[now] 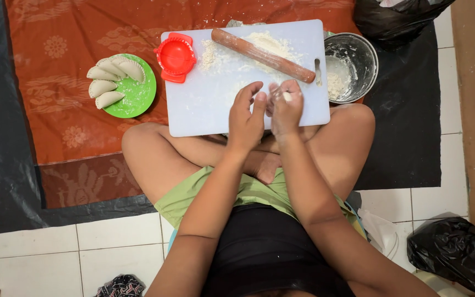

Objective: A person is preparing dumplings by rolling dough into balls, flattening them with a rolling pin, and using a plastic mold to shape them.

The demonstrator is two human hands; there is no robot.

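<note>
I sit cross-legged on the floor with a white cutting board (204,104) in front of my knees. My left hand (246,115) and my right hand (286,107) meet over its near edge, fingers pinching a small pale piece of dough (287,97) between them. A wooden rolling pin (262,55) lies slanted across the board in loose flour. A red dumpling press (176,56) rests on the board's far left corner. To the left, a green plate (138,96) holds several folded raw dumplings (108,82).
A metal pot (353,66) with flour inside stands right of the board. An orange patterned cloth (72,121) lies over black plastic sheeting. Black plastic bags sit at the top right (397,19) and bottom right (452,253). White floor tiles lie near me.
</note>
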